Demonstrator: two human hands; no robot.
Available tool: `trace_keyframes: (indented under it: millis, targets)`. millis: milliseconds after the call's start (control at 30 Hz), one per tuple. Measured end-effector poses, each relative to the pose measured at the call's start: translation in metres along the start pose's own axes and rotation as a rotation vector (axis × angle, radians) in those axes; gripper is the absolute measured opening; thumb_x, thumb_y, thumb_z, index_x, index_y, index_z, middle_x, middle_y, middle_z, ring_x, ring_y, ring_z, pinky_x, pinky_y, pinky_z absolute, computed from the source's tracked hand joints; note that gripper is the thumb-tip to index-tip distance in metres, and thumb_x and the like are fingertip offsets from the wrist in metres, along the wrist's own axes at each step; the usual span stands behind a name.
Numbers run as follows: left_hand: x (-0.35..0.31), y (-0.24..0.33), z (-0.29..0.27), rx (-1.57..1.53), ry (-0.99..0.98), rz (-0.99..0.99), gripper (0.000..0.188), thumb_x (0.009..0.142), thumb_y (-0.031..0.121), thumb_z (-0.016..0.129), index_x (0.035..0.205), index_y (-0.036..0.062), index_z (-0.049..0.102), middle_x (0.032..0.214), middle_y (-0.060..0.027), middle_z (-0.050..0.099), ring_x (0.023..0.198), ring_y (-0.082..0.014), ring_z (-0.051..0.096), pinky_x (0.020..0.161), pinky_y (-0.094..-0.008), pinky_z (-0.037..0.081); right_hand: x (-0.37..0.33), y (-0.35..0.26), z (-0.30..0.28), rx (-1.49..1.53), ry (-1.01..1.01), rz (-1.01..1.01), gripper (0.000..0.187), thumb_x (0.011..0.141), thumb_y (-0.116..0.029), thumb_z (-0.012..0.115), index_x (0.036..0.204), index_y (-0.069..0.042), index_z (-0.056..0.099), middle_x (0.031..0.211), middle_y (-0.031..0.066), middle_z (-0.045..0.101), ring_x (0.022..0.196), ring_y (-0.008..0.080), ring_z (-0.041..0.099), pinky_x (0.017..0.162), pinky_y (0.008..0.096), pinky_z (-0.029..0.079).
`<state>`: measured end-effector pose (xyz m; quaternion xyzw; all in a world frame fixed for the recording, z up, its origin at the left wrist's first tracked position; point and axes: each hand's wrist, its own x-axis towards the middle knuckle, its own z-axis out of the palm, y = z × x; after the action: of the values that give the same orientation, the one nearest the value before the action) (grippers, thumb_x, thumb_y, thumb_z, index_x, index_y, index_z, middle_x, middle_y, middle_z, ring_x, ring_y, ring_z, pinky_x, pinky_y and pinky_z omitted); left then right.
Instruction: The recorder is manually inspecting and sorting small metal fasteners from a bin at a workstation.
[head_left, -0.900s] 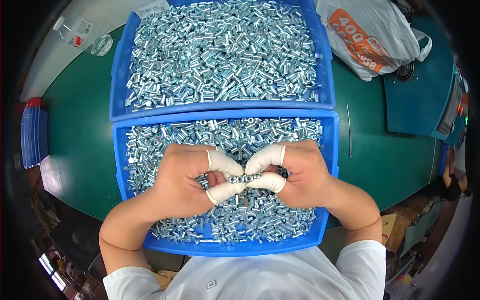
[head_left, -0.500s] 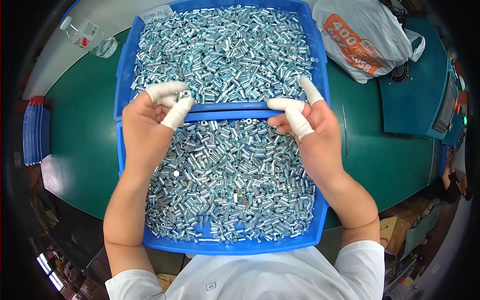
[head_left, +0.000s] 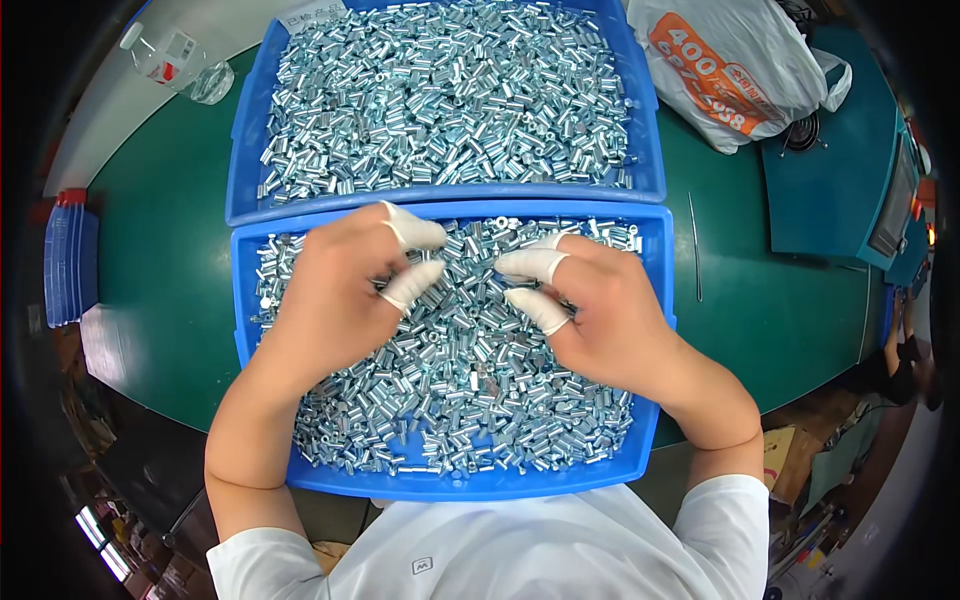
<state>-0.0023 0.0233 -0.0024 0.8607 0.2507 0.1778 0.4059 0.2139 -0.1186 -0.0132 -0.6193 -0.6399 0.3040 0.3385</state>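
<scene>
Both my hands are over the near blue bin [head_left: 460, 488], which is filled with small silvery metal sleeves [head_left: 440, 350] that look like rivet nuts. My left hand [head_left: 345, 285] reaches in from the left, thumb and forefinger apart, in white finger cots [head_left: 415, 287]. Only loose sleeves show beyond their tips. Facing it, my right hand [head_left: 610, 310] has its covered thumb and forefinger slightly parted, tips close to the pile. Nothing held shows in it, and its lower fingers are partly hidden. Directly behind stands a far blue bin [head_left: 245, 170] of similar sleeves [head_left: 450, 100].
On the green table [head_left: 150, 260] lies a clear plastic bottle [head_left: 180, 65] at far left. Stacked blue trays [head_left: 72, 260] stand at the left edge. To the right are a thin metal rod [head_left: 696, 250], a white plastic bag [head_left: 720, 70] and a teal device [head_left: 835, 150].
Both hands have come down from the line between the bins into the near bin and closer together. The metal sleeve earlier pinched in my left hand no longer shows there.
</scene>
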Motion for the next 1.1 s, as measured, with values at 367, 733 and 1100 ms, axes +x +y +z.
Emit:
trace_keyframes:
  millis: [367, 733, 1100]
  targets:
    - [-0.009, -0.001, 0.012, 0.187, -0.222, 0.129, 0.032, 0.079, 0.002, 0.075, 0.11, 0.0047, 0.071, 0.096, -0.0106, 0.058, 0.098, -0.0327, 0.064, 0.081, -0.0451, 0.054, -0.002, -0.006, -0.006, -0.372, -0.189, -0.108, 0.03, 0.078, 0.002, 0.074, 0.107, -0.003, 0.075, 0.105, 0.0114, 0.066, 0.095, 0.0332, 0.061, 0.084, 0.0435, 0.052]
    - [-0.01, 0.004, 0.006, 0.187, -0.362, 0.116, 0.023, 0.075, -0.002, 0.079, 0.097, 0.0027, 0.072, 0.087, -0.0109, 0.061, 0.086, -0.0338, 0.063, 0.072, -0.0443, 0.051, -0.002, -0.007, -0.014, -0.312, -0.273, -0.095, 0.025, 0.079, -0.002, 0.077, 0.104, -0.004, 0.075, 0.095, 0.0105, 0.063, 0.091, 0.0317, 0.06, 0.08, 0.0426, 0.051]
    - [-0.011, 0.004, 0.004, 0.214, -0.332, 0.11, 0.021, 0.077, -0.003, 0.078, 0.096, 0.0029, 0.071, 0.088, -0.0111, 0.064, 0.085, -0.0342, 0.064, 0.071, -0.0442, 0.051, -0.003, -0.006, -0.015, -0.272, -0.334, -0.255, 0.012, 0.076, -0.006, 0.079, 0.085, -0.004, 0.071, 0.083, 0.0095, 0.059, 0.084, 0.0321, 0.058, 0.074, 0.043, 0.051]
